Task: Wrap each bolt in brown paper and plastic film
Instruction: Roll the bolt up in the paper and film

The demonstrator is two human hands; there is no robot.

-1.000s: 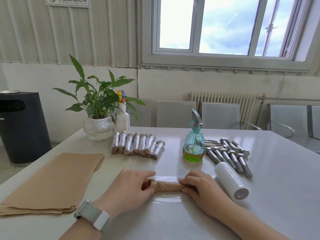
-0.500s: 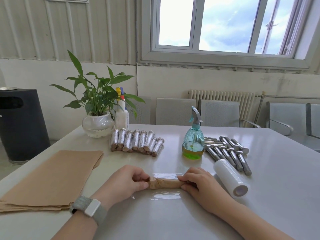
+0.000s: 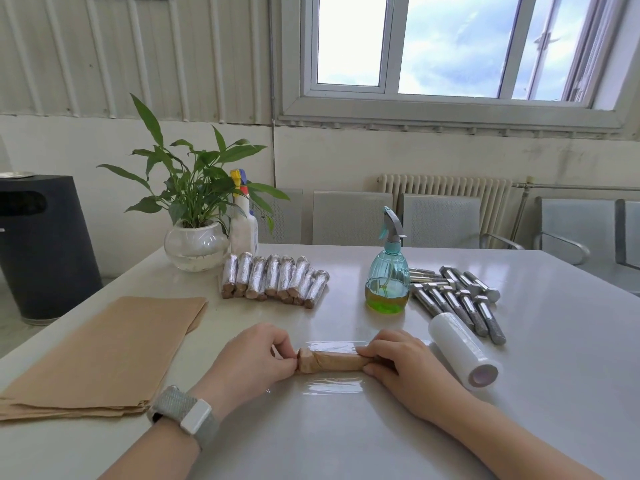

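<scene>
Head view, wide angle. Paper-wrapped bolt (image 3: pixel 332 361) lies near the front of the worktop (image 3: pixel 554 393) on a clear sheet of plastic film (image 3: pixel 332 386), its long axis running left to right, directly between the two hands. Left hand (image 3: pixel 252 358) pinches the crumpled left end with curled fingers; right hand (image 3: pixel 398 362) grips the right end, fingers curled over it. Both hands are equally close, one at each end, so a roll toward or away from the person would likely draw the film around the bolt. Film roll (image 3: pixel 464 351) lies just right of the right hand. Finished bundles (image 3: pixel 273 280) lie far left, bare bolts (image 3: pixel 457 299) far right, brown paper sheets (image 3: pixel 104 355) near left.
</scene>
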